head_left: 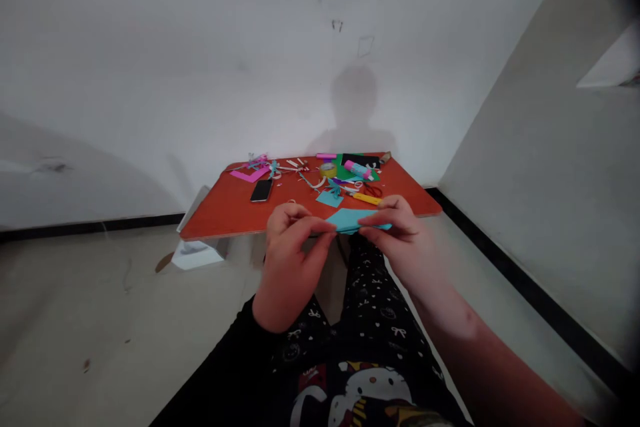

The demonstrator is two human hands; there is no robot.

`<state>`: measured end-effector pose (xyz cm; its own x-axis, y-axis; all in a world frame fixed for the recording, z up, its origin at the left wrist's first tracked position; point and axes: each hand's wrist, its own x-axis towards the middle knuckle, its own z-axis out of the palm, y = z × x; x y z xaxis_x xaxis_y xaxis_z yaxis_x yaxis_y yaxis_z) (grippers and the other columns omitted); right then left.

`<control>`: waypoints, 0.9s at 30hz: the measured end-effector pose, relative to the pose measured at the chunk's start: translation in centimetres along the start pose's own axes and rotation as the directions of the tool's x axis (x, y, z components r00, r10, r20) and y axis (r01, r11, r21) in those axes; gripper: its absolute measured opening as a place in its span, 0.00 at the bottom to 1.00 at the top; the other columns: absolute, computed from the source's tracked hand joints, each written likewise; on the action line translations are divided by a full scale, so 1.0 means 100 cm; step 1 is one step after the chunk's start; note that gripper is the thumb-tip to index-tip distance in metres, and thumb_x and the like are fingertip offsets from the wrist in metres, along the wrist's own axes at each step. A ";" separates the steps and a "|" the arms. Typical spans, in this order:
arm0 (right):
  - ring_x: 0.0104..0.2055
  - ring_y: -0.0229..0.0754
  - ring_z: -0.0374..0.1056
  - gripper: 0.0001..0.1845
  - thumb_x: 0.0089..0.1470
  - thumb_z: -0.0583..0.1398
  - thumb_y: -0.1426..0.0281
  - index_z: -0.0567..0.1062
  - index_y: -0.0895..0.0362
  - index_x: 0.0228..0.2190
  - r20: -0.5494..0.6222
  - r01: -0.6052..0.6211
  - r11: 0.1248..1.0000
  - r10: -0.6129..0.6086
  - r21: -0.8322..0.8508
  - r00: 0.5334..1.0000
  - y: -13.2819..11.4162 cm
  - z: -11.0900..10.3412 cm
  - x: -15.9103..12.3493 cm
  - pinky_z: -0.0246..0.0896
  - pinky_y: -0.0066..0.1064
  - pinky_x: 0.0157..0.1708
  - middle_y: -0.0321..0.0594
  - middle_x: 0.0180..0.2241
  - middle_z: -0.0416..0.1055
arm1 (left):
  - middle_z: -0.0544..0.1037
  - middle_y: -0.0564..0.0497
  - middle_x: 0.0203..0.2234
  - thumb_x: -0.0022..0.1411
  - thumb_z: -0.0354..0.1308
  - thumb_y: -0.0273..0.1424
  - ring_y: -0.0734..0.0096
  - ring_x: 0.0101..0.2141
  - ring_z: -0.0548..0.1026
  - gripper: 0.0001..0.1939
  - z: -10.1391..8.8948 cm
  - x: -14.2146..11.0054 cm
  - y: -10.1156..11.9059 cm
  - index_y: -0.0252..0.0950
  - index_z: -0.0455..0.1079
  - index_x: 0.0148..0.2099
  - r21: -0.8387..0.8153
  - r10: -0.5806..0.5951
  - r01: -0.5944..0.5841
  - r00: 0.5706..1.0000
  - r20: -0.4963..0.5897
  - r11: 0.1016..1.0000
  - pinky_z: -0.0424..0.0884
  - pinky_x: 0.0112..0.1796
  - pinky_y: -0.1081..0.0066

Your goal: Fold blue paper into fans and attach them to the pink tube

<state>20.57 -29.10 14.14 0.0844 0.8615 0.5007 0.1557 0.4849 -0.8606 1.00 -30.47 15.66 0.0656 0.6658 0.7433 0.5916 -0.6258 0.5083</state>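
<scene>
A folded piece of light-blue paper [350,219] is held between both hands, above the near edge of the table. My left hand [295,257] pinches its left end between thumb and fingers. At its right end my right hand [407,237] grips it the same way, fingertips over the top and thumb below. Several layers show along the paper's lower edge. Just beyond it, a small light-blue paper square [330,198] lies flat on the table, close to a yellow cutter [367,198].
On the red table [225,210] lie a black phone [261,190], pink paper [250,175], a tape roll [328,169], a glue stick [358,169], scissors [373,191], green paper [343,163] and scattered scraps. A white wall [200,80] stands behind; a white box [197,255] sits below left.
</scene>
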 end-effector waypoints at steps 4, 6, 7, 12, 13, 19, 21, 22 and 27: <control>0.55 0.48 0.65 0.02 0.49 0.71 0.66 0.83 0.49 0.28 -0.012 0.027 0.999 -0.027 -0.047 1.000 0.012 0.001 0.008 0.64 0.42 0.55 0.41 0.47 0.67 | 0.80 0.48 0.45 0.67 0.59 0.26 0.62 0.54 0.75 0.04 0.008 0.000 -0.013 0.39 0.74 0.40 -0.094 -0.078 0.093 0.985 0.156 0.991 0.69 0.57 0.59; 0.52 0.48 0.68 0.03 0.49 0.70 0.66 0.82 0.50 0.27 0.023 -0.025 1.000 0.026 -0.015 0.999 0.015 0.002 0.008 0.65 0.41 0.53 0.41 0.46 0.70 | 0.82 0.51 0.39 0.67 0.59 0.28 0.65 0.45 0.79 0.03 0.010 -0.001 -0.018 0.39 0.74 0.40 -0.144 -0.177 0.216 0.954 0.240 0.966 0.73 0.50 0.64; 0.49 0.47 0.69 0.04 0.49 0.70 0.65 0.81 0.51 0.27 0.046 -0.062 0.998 0.062 0.006 0.997 0.016 0.002 0.007 0.66 0.40 0.50 0.40 0.44 0.72 | 0.82 0.52 0.37 0.66 0.60 0.29 0.66 0.41 0.79 0.03 0.011 -0.001 -0.021 0.39 0.75 0.40 -0.155 -0.232 0.278 0.936 0.264 0.948 0.74 0.46 0.65; 0.37 0.42 0.70 0.07 0.46 0.71 0.64 0.81 0.53 0.25 0.131 -0.283 0.957 0.274 0.064 0.953 0.018 0.003 -0.001 0.65 0.35 0.40 0.38 0.34 0.74 | 0.84 0.52 0.34 0.58 0.66 0.33 0.66 0.35 0.80 0.04 0.009 -0.004 -0.029 0.39 0.80 0.36 -0.210 -0.405 0.489 0.848 0.342 0.847 0.76 0.40 0.69; 0.36 0.42 0.70 0.08 0.46 0.71 0.63 0.81 0.53 0.25 0.142 -0.316 0.947 0.305 0.064 0.942 0.019 0.003 -0.002 0.65 0.34 0.39 0.38 0.34 0.74 | 0.85 0.51 0.34 0.57 0.67 0.34 0.66 0.35 0.80 0.05 0.008 -0.005 -0.030 0.39 0.80 0.36 -0.215 -0.422 0.515 0.831 0.361 0.830 0.76 0.39 0.69; 0.39 0.43 0.72 0.09 0.50 0.67 0.62 0.85 0.54 0.32 0.334 -0.292 0.954 0.296 -0.064 0.895 0.033 -0.007 0.007 0.64 0.34 0.39 0.40 0.36 0.78 | 0.85 0.50 0.33 0.56 0.66 0.37 0.66 0.34 0.80 0.09 0.006 -0.008 -0.044 0.38 0.81 0.36 -0.193 -0.424 0.544 0.792 0.438 0.816 0.75 0.37 0.70; 0.40 0.44 0.72 0.10 0.54 0.65 0.64 0.85 0.54 0.36 0.423 -0.203 0.961 0.265 -0.187 0.867 0.034 -0.011 0.013 0.64 0.35 0.41 0.40 0.37 0.79 | 0.85 0.49 0.34 0.57 0.65 0.36 0.66 0.34 0.80 0.09 0.009 -0.011 -0.049 0.37 0.80 0.36 -0.175 -0.429 0.546 0.787 0.443 0.820 0.75 0.38 0.69; 0.41 0.44 0.73 0.10 0.56 0.64 0.64 0.85 0.53 0.37 0.462 -0.140 0.959 0.244 -0.247 0.853 0.032 -0.013 0.017 0.64 0.35 0.42 0.40 0.37 0.79 | 0.85 0.49 0.34 0.57 0.65 0.36 0.65 0.34 0.80 0.09 0.010 -0.012 -0.050 0.37 0.80 0.36 -0.161 -0.435 0.547 0.785 0.441 0.822 0.75 0.38 0.68; 0.43 0.47 0.72 0.12 0.55 0.68 0.60 0.84 0.52 0.40 0.639 0.209 0.877 0.135 -0.433 0.757 0.015 -0.007 0.029 0.62 0.37 0.43 0.40 0.38 0.79 | 0.85 0.50 0.36 0.60 0.62 0.34 0.63 0.37 0.81 0.07 0.014 -0.017 -0.049 0.39 0.80 0.38 -0.111 -0.430 0.520 0.793 0.432 0.847 0.74 0.41 0.66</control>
<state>21.76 -26.01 14.32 -0.5443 0.8140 0.2029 0.5802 0.5400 -0.6097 -0.89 -27.96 11.31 0.1448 0.9725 0.1823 0.4459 -0.2287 0.8654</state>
